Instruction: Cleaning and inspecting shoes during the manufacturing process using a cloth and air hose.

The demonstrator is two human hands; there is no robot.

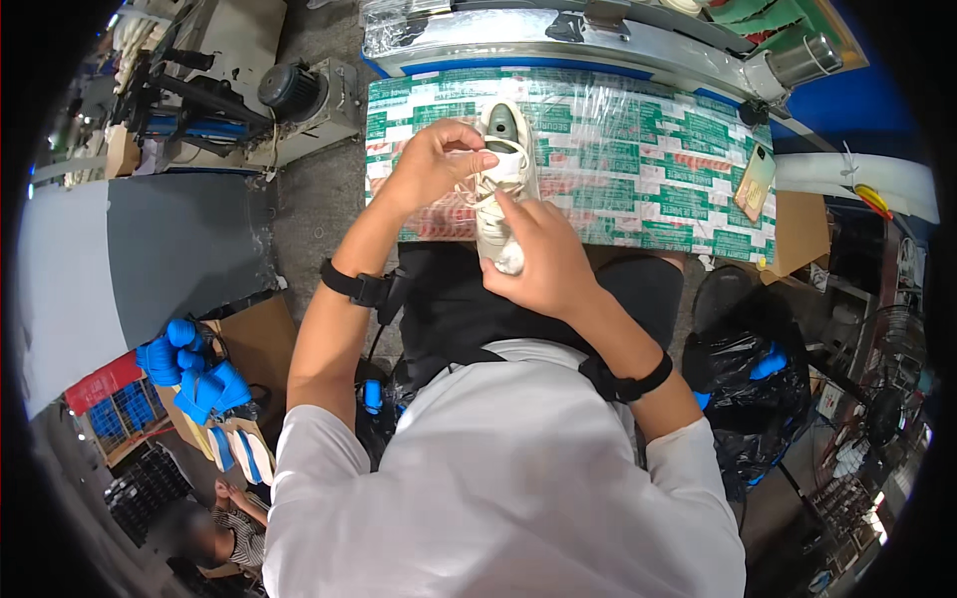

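A cream-white lace-up shoe (pixel 490 227) lies on the table in front of me, its toe toward my body and its heel opening away. A dark green insole (pixel 501 122) shows inside the opening. My left hand (pixel 431 167) is at the shoe's left side near the tongue, thumb and forefinger pinched on a pale shoelace (pixel 469 189). Around the toe end curls my right hand (pixel 550 261), its thumb by the toe and its forefinger against the lacing. Some of its fingers are hidden behind the hand.
The table (pixel 638 179) is covered in green-and-white printed film. A phone (pixel 756 183) lies at its right end, and a metal rail (pixel 558 38) runs along the far side. Blue bundles (pixel 199 371) sit low on the left. Another person (pixel 224 528) is at lower left.
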